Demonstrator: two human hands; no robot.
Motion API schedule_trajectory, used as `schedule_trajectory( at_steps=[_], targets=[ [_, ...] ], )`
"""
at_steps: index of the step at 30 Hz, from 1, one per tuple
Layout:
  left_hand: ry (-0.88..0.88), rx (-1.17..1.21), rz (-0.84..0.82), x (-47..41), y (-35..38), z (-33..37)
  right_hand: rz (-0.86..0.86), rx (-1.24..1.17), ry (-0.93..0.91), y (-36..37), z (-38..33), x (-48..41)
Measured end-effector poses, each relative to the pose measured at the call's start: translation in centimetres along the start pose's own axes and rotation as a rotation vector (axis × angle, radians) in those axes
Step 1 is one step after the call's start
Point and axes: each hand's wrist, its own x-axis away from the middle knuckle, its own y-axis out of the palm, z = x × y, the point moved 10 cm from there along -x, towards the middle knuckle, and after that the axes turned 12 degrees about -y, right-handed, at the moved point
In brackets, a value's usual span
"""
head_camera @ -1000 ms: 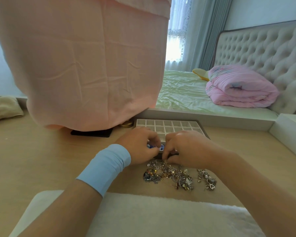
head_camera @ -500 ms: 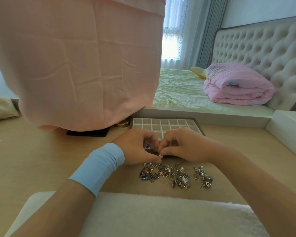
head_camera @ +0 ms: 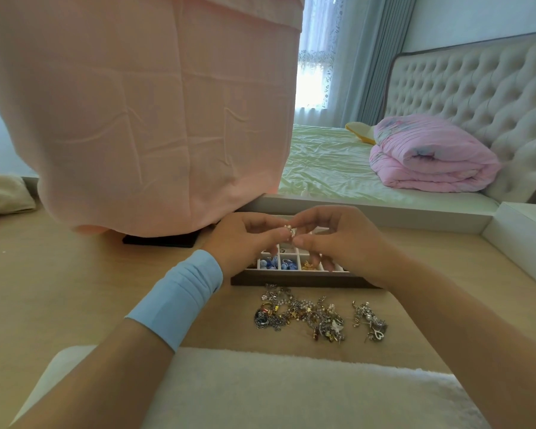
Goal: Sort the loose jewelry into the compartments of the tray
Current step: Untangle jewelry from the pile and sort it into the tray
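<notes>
far cells of tray hidden, pinched piece too small to identify

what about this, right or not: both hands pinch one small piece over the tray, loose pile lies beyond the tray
Wrong on the pile. The head view shows the loose pile on the near side of the tray, toward the person. The left hand and right hand do pinch one small piece over the tray.
</notes>
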Motion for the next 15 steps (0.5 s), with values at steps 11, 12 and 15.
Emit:
schedule_trajectory(
  at_steps=[11,12,15],
  targets=[
    [-0.129,0.307,-0.033,0.0,0.4,-0.5,0.156,0.285,-0.173,-1.0,-2.5,-1.0],
    [-0.131,0.307,-0.024,0.0,0.4,-0.6,0.169,0.307,-0.162,-1.1,-2.4,-1.0],
    [-0.143,0.302,0.01,-0.1,0.3,-0.7,0.195,0.331,-0.146,-1.4,-2.1,-1.0]
  ],
)
